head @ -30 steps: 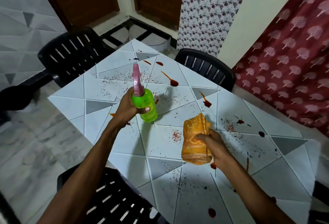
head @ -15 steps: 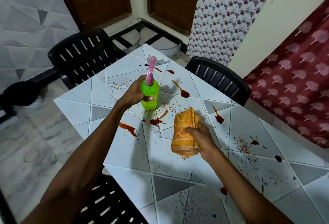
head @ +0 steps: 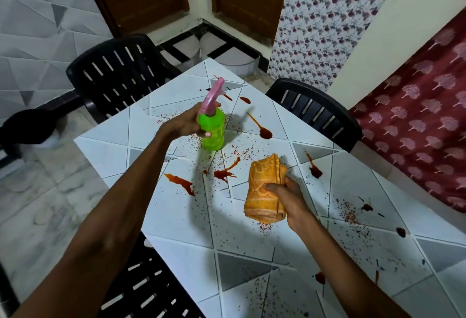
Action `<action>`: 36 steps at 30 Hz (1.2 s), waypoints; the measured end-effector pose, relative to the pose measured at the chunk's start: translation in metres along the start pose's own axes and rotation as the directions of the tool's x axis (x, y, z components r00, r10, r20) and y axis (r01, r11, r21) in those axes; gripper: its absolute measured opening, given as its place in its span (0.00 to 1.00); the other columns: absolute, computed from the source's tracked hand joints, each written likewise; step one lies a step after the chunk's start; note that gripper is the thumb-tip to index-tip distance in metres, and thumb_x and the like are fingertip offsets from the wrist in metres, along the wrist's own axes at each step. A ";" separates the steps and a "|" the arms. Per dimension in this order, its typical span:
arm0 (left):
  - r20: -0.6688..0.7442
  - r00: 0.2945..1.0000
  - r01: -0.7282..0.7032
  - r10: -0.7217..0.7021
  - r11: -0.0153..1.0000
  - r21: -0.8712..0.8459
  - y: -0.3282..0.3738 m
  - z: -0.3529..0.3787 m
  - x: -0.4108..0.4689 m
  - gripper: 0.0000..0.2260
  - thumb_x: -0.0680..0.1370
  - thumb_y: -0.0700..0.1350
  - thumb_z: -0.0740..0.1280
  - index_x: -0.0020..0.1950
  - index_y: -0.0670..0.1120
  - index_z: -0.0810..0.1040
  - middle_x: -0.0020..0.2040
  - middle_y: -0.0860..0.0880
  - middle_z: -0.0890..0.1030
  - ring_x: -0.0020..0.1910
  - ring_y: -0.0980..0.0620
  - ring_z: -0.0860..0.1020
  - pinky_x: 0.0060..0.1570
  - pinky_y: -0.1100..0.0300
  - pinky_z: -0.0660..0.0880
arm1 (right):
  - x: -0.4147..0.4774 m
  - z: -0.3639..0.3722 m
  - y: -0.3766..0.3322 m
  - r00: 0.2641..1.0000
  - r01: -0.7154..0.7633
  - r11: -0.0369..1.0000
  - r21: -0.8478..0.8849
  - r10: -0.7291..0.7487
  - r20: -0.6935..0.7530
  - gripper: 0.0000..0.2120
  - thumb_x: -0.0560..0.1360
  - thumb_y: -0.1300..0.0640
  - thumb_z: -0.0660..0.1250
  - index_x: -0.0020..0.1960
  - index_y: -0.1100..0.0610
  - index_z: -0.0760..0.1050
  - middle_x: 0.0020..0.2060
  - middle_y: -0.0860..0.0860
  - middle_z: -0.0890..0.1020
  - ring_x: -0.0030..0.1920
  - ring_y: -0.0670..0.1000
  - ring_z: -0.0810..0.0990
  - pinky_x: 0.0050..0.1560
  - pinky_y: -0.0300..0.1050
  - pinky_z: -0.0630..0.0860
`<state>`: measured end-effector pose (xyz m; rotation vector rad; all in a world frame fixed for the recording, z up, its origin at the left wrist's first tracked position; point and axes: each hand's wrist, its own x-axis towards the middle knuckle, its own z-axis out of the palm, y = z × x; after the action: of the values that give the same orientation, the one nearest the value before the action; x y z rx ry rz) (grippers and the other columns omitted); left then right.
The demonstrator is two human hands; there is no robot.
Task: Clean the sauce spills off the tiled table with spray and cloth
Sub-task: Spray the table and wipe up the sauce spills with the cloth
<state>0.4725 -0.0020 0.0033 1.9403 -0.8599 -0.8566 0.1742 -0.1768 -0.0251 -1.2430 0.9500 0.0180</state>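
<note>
The left hand (head: 185, 123) wraps its fingers round a bright green plastic spray bottle (head: 211, 131) with a pink trigger head, held upright above the far half of the white tiled table (head: 176, 216) with grey triangles. The right hand (head: 287, 197) grips a folded orange patterned cloth (head: 263, 189) — thumb across its front — lifted just over the tabletop. Red sauce spills (head: 224, 172) streak the tiles between bottle and cloth, with more blots and red-dark specks scattered across the surface. Black slatted plastic chairs (head: 118, 75) stand round the table.
</note>
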 end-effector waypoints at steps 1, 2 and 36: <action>0.000 1.000 -0.009 0.009 1.000 0.007 -0.001 0.000 0.002 0.42 0.69 0.31 0.73 0.79 0.47 0.57 0.66 0.50 0.71 0.58 0.54 0.75 0.43 0.64 0.78 | -0.001 -0.001 0.002 1.000 -0.002 1.000 0.004 0.002 0.003 0.17 0.74 0.63 0.72 0.61 0.52 0.77 0.52 0.53 0.85 0.49 0.55 0.84 0.40 0.46 0.79; 0.003 1.000 -0.018 0.018 1.000 0.009 0.001 0.001 0.001 0.44 0.69 0.32 0.73 0.79 0.48 0.56 0.67 0.49 0.71 0.58 0.54 0.75 0.42 0.63 0.79 | -0.002 -0.001 0.004 1.000 -0.004 1.000 0.005 0.004 0.003 0.18 0.74 0.63 0.72 0.62 0.53 0.78 0.52 0.53 0.85 0.49 0.56 0.84 0.40 0.46 0.80; -0.578 0.779 0.060 -0.243 0.947 -0.316 0.027 0.173 -0.078 0.12 0.76 0.41 0.70 0.58 0.49 0.76 0.51 0.46 0.83 0.44 0.53 0.82 0.45 0.59 0.78 | -0.041 -0.056 0.021 0.997 0.069 0.978 0.197 -0.064 -0.031 0.18 0.74 0.63 0.72 0.63 0.53 0.79 0.53 0.54 0.86 0.52 0.58 0.85 0.45 0.51 0.83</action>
<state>0.2848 -0.0202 -0.0279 1.8691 -0.1746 -0.3529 0.1043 -0.1941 -0.0167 -1.0918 0.9077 -0.1425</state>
